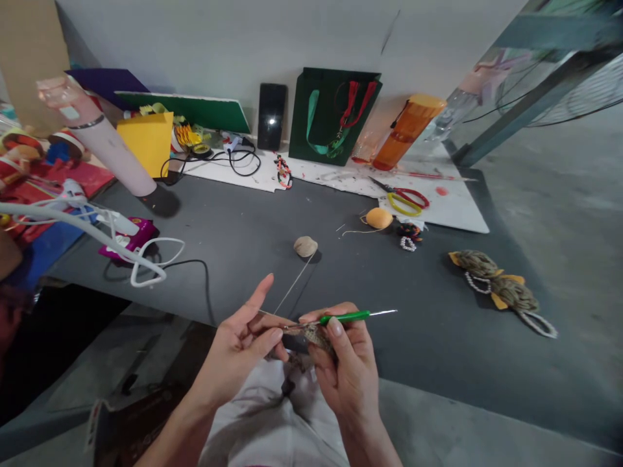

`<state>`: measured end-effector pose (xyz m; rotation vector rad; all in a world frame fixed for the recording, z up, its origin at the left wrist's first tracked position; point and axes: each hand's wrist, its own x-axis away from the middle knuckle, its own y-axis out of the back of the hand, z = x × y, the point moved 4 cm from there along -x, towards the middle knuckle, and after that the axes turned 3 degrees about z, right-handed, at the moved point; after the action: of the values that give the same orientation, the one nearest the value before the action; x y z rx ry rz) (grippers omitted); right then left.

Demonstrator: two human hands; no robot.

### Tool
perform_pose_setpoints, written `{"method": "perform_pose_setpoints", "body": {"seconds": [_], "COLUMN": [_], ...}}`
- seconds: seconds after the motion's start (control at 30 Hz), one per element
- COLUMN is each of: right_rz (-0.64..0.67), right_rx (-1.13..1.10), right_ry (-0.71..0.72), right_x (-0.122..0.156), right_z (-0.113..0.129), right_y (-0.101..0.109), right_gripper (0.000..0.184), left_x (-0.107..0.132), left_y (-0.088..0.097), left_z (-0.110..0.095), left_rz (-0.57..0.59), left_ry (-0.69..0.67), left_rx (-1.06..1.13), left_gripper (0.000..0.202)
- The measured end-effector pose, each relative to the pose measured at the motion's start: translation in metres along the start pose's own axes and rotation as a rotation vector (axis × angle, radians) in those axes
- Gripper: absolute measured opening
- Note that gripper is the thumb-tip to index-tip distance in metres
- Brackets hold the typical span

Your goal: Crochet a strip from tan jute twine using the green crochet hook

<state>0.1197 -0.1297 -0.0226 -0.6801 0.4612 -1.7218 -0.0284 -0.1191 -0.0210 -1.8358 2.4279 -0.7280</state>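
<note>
My right hand (343, 363) grips a green-handled crochet hook (357, 316), its metal shaft pointing right. My left hand (243, 340) pinches a small brownish crochet piece (316, 335) between thumb and fingers, with the index finger raised. A thin beige yarn strand (292, 288) runs from the hands up to a small beige yarn ball (305, 246) on the dark mat (233, 233). Both hands meet just in front of the mat's near edge, above my lap.
An orange yarn ball (378, 218), scissors (403, 196), bead pieces (409, 241) and finished crochet pieces (501, 288) lie to the right. A green bag (335, 117), phone (271, 117), orange bottle (406, 130) and yellow box (146, 139) stand at the back. White cables (121, 250) lie at left.
</note>
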Motion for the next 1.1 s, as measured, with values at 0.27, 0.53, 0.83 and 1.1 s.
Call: {"method": "perform_pose_setpoints", "body": {"seconds": [0.27,0.53,0.83,1.1], "right_rz": [-0.001,-0.044,-0.058,-0.046], "right_rx": [-0.01,0.044,0.047,0.041], "right_ry": [0.002,0.041,0.077,0.09], "right_x": [0.0,0.001,0.0,0.001], "right_z": [0.007,0.006,0.004,0.001], "right_y": [0.0,0.0,0.006,0.01], "right_gripper": [0.023,0.027,0.024,0.026], "left_x": [0.0,-0.003,-0.005,-0.008], "left_y": [-0.001,-0.011,-0.021,-0.023], "left_z": [-0.001,-0.006,0.004,0.008], "left_rz": [0.137,0.057,-0.009,0.076], "left_ry": [-0.042,-0.033,-0.025,0.166], "left_rx": [-0.119,-0.113,0.02,0.185], "left_gripper": [0.067,0.079,0.091,0.079]}}
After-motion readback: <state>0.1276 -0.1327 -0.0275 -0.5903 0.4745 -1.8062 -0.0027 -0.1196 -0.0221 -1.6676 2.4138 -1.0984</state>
